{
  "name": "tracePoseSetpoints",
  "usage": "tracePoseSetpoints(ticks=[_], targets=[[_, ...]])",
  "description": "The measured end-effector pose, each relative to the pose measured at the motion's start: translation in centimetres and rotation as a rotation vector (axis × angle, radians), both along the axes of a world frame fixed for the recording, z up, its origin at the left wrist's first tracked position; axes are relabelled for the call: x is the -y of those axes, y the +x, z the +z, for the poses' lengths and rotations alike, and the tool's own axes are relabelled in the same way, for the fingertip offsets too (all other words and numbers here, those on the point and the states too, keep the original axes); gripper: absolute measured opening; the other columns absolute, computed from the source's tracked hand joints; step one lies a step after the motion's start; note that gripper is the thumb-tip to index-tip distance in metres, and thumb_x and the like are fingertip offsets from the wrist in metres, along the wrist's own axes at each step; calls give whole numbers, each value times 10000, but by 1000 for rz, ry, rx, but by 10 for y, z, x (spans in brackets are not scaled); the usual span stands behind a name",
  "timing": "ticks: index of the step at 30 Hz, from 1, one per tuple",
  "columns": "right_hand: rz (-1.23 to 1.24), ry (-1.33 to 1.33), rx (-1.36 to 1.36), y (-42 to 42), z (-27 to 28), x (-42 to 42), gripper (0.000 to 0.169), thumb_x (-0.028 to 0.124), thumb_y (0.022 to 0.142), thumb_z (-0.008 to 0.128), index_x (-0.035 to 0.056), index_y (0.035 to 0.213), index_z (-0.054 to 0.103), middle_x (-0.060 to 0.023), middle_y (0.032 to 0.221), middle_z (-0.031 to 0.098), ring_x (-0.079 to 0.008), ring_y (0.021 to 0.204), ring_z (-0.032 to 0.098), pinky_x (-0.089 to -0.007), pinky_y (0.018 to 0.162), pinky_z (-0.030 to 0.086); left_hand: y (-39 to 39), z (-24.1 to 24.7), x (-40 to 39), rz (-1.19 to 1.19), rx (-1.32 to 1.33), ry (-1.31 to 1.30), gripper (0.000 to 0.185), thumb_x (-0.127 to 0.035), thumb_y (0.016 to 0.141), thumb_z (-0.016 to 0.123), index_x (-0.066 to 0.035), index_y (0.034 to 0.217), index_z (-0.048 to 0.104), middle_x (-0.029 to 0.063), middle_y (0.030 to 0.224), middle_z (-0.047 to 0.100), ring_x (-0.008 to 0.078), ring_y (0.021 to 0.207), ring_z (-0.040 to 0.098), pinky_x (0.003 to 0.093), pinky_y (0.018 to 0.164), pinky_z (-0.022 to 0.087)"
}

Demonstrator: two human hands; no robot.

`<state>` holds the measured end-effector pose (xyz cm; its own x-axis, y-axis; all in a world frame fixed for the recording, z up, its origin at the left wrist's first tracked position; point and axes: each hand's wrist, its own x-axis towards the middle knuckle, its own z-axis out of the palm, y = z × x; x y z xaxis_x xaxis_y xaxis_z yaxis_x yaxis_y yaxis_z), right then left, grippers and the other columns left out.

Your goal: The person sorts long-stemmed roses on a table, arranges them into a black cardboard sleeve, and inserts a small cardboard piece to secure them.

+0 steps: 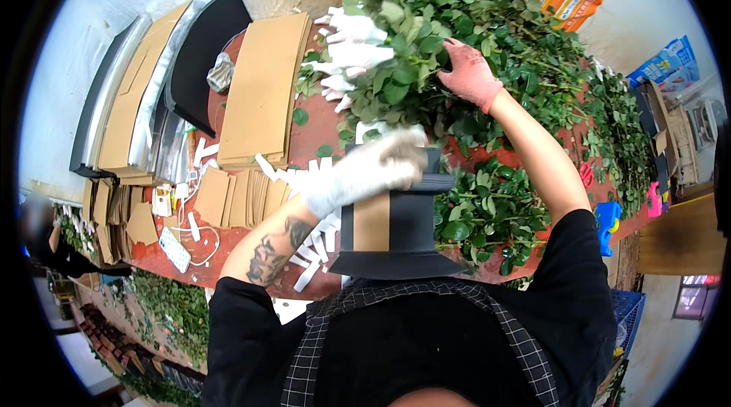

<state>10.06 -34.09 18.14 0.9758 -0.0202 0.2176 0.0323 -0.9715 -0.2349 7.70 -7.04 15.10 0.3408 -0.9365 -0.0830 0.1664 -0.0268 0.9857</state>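
My left hand (371, 170), in a whitish glove and blurred, is over the upper part of a black sheet (414, 224) with a brown cardboard strip (371, 230) down it. Whether its fingers hold the sheet is unclear. Further off, my right hand (471, 76), in a pinkish-red glove, reaches into a large pile of leafy flower stems (514, 58). Leaves hide its fingertips, so its grip cannot be seen. White sleeves (360, 56) cover the heads at the pile's left end. More leafy stems (491, 207) lie right of the black sheet.
Left on the red table (311, 121) are a stack of cardboard sheets (262, 87), smaller cardboard pieces (240, 198), white paper strips (314, 247) and a phone (174, 250) with a cable. Red-handled scissors (586, 174) and a blue tape dispenser (607, 228) sit right. Another person (48, 235) is far left.
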Motion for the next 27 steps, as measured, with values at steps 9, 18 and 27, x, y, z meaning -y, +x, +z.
tracePoseSetpoints(ticks=[9, 18, 27], targets=[[5, -43, 276, -72, 44, 33, 473, 127, 722, 704, 36, 1171, 585, -155, 1136, 621, -308, 1035, 599, -370, 917, 469, 84, -18, 90, 103, -342, -584, 357, 11, 840, 620, 12, 1193, 570, 113, 1127, 643, 215, 1022, 634, 349, 938, 509], [-292, -292, 789, -170, 100, 158, 267, 164, 718, 680, 54, 959, 648, -138, 932, 661, -316, 854, 628, -407, 778, 498, 104, -5, 84, 620, -583, -411, 312, -171, 943, 567, -111, 1248, 544, 45, 1166, 608, 190, 1048, 580, 331, 890, 508], [-644, 284, 845, -486, 111, 364, 282, 253, 886, 567, 35, 1048, 644, -95, 1007, 670, -254, 905, 626, -378, 826, 490, 85, -57, 32, 591, -687, -374, 375, -293, 960, 533, -102, 1282, 528, 84, 1229, 601, 249, 1063, 596, 365, 830, 527]])
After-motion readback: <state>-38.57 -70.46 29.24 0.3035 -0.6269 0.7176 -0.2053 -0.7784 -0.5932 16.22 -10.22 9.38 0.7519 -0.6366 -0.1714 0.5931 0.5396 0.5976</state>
